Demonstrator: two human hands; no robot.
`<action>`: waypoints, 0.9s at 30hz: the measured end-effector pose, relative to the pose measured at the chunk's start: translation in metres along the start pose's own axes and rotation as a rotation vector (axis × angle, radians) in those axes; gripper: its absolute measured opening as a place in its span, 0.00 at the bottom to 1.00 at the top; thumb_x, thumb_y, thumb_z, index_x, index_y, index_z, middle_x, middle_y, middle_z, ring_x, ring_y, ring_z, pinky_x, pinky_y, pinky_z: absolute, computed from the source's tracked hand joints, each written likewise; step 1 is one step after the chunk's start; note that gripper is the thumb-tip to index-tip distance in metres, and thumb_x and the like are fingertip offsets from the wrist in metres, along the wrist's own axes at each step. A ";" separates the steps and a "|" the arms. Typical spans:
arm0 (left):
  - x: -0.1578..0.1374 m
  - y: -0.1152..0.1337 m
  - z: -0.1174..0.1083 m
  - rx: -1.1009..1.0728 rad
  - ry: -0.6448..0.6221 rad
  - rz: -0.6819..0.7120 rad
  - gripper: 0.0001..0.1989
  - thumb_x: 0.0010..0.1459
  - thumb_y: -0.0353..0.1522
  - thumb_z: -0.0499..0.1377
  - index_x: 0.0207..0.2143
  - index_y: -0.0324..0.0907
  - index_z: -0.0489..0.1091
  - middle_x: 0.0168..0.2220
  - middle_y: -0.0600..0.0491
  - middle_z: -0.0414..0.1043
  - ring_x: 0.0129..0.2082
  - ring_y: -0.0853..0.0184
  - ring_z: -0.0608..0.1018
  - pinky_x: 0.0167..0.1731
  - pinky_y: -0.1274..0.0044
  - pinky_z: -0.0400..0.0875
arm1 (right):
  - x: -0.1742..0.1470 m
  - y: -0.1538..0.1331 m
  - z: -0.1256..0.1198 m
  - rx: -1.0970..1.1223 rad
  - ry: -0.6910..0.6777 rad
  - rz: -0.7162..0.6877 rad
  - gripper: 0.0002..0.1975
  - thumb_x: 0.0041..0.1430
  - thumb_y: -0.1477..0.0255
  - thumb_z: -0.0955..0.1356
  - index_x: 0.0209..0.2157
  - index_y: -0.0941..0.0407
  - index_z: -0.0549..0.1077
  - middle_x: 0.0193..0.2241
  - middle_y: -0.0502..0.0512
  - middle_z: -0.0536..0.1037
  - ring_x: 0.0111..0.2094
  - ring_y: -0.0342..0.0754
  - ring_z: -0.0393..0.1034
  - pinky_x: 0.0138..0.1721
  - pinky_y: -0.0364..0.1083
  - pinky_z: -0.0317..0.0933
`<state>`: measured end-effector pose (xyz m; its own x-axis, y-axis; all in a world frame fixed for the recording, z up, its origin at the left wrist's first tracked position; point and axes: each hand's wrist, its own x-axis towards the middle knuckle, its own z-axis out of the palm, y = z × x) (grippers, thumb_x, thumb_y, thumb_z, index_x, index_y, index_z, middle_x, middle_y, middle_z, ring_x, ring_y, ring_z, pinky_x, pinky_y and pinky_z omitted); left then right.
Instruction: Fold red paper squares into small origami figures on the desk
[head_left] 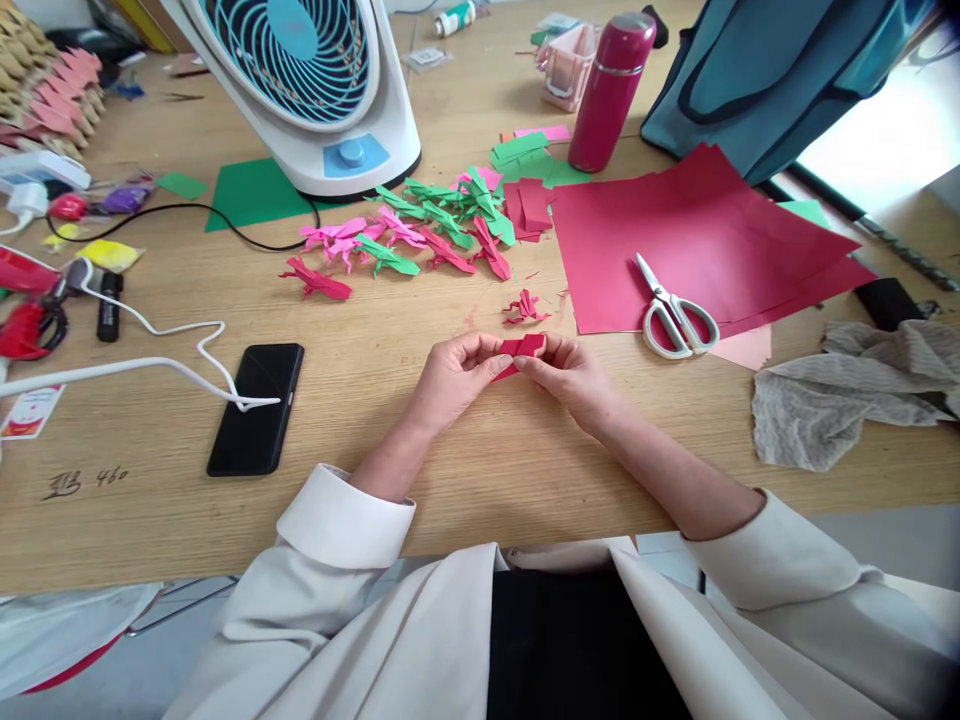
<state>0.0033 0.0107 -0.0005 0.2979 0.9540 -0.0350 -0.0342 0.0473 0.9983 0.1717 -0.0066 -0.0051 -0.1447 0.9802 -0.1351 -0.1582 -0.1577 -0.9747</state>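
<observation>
From my seat far away, I watch two hands in the middle of the frame. The left hand [454, 380] pinches one end of a small folded red paper [525, 346] between its thumb and fingers. The right hand [574, 380] pinches the other end the same way, and the two thumbs are close together. I see the red paper held between the hands, near the front of a wooden table [465, 480].

Just above the fingers I see a little red paper shape [526, 307] with thin legs. Higher up, near the top middle, there is a heap of folded paper bugs [448, 222] in green, pink and red. To the right, big red sheets [637, 230] lie flat, and white-handled scissors [679, 325] rest on their lower edge. A red bottle [611, 95] stands at the upper right, beside a blue bag [742, 90]. At the right edge I see a crumpled gray cloth [847, 390].

At the upper left, a white fan [405, 130] stands by a green sheet [251, 195]. Lower down on the left, a white cord [150, 362] lies over a black phone [255, 430].
</observation>
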 end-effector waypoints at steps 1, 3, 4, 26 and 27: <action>0.000 -0.001 0.001 0.018 -0.003 0.009 0.11 0.52 0.35 0.67 0.34 0.38 0.74 0.33 0.53 0.77 0.33 0.71 0.76 0.38 0.78 0.71 | 0.000 0.000 0.000 -0.006 -0.010 0.001 0.19 0.48 0.60 0.76 0.25 0.56 0.67 0.21 0.44 0.66 0.22 0.37 0.53 0.24 0.42 0.48; -0.001 -0.001 0.001 0.067 0.001 0.033 0.10 0.53 0.34 0.65 0.36 0.38 0.72 0.31 0.54 0.76 0.31 0.71 0.76 0.36 0.78 0.70 | 0.000 -0.002 -0.002 -0.026 -0.060 0.002 0.18 0.48 0.59 0.76 0.27 0.57 0.69 0.22 0.45 0.67 0.22 0.37 0.54 0.24 0.42 0.48; -0.001 -0.001 0.001 0.095 0.009 0.047 0.10 0.53 0.32 0.65 0.36 0.39 0.70 0.30 0.55 0.74 0.30 0.72 0.75 0.34 0.79 0.69 | 0.000 -0.003 -0.003 -0.037 -0.094 0.003 0.18 0.48 0.59 0.76 0.29 0.57 0.70 0.23 0.45 0.68 0.22 0.38 0.55 0.24 0.42 0.49; -0.004 -0.007 0.007 0.143 0.014 0.098 0.09 0.53 0.28 0.62 0.35 0.42 0.63 0.28 0.59 0.66 0.28 0.74 0.71 0.31 0.81 0.65 | 0.000 -0.002 -0.014 0.049 -0.173 -0.027 0.15 0.48 0.65 0.77 0.33 0.55 0.71 0.33 0.51 0.76 0.35 0.44 0.70 0.40 0.45 0.65; -0.004 -0.006 0.007 0.124 0.018 0.082 0.11 0.52 0.28 0.62 0.35 0.42 0.62 0.28 0.59 0.67 0.27 0.74 0.71 0.30 0.81 0.65 | 0.000 -0.002 -0.014 0.058 -0.165 -0.038 0.15 0.49 0.65 0.77 0.34 0.55 0.71 0.34 0.52 0.77 0.36 0.45 0.71 0.42 0.45 0.65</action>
<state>0.0095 0.0045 -0.0063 0.2813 0.9585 0.0467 0.0605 -0.0663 0.9960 0.1853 -0.0043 -0.0054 -0.2955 0.9533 -0.0622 -0.2224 -0.1319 -0.9660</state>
